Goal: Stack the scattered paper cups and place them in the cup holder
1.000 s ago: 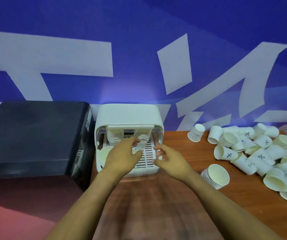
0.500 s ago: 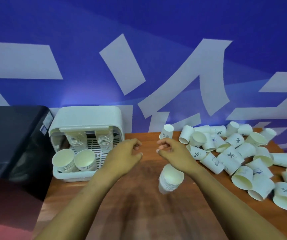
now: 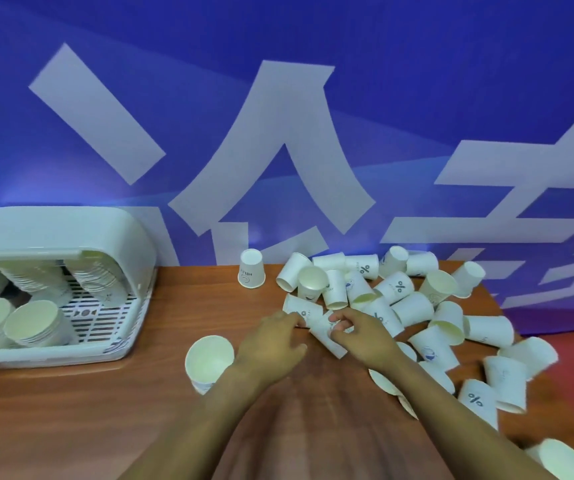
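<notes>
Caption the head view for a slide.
Both hands, left hand and right hand, reach into scattered paper cups; cup holder sits left.

Head-worn, wide-angle, looking forward and down over the worktop [image 3: 71,427] (close in) toward the blue wall [image 3: 417,64].

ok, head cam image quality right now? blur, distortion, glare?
Head view: mild motion blur on both hands, left hand and right hand, and on the forearms; wide-angle bending curves the table edge and cup holder; a soft light patch on the blue wall above the holder; cup prints in the pile mostly readable.
</notes>
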`<state>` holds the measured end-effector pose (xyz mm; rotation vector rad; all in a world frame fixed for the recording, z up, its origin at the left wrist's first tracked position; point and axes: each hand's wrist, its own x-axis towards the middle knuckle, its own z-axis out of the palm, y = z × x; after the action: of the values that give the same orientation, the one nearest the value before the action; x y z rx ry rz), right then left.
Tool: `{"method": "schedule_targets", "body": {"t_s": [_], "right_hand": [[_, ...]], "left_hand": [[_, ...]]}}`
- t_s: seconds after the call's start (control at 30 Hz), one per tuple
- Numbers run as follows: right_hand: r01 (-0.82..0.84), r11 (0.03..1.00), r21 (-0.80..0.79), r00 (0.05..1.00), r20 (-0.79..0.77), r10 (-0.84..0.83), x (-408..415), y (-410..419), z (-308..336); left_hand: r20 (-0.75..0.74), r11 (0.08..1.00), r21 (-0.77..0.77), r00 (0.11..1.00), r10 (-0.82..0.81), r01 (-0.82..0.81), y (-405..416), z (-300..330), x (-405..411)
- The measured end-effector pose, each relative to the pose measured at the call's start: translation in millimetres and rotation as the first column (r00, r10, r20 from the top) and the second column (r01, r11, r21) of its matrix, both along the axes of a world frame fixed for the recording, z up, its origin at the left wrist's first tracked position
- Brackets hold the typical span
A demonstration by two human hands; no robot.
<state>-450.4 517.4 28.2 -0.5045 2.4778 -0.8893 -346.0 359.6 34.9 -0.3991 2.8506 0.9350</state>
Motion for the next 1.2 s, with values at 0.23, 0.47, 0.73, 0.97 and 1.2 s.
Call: {"method": "schedule_targets", "body": {"t_s": [0.23, 0.47, 0.73, 0.97, 1.2], "right_hand": [[-0.061, 0.993, 0.099, 0.998, -0.014, 0.063, -34.9, 9.1, -25.8], [-0.221, 0.95, 0.22, 0.973, -0.022, 0.231, -65.8, -4.0, -50.7], [-0.251, 0.914, 0.319, 0.953, -0.086, 0.292, -76.0, -22.3, -80.0], [-0.256, 0.912, 0.32, 0.952, -0.082, 0.296, -78.1, -23.5, -96.3], [-0.227, 0.932, 0.283, 0.964, -0.067, 0.256, -72.1, -23.5, -86.6]], "left_hand": [[0.226, 0.994, -0.11, 0.974, -0.002, 0.027, 9.7, -30.8, -38.5], [0.318, 0.983, -0.183, 0.944, 0.085, -0.027, -3.9, -54.0, -90.1], [0.41, 0.956, -0.29, 0.896, 0.171, -0.049, -17.7, -92.8, -116.8], [0.358, 0.92, -0.389, 0.913, 0.195, -0.044, -24.8, -100.9, -121.6], [0.338, 0.945, -0.313, 0.919, 0.203, -0.094, -19.6, -92.5, -114.3]]}}
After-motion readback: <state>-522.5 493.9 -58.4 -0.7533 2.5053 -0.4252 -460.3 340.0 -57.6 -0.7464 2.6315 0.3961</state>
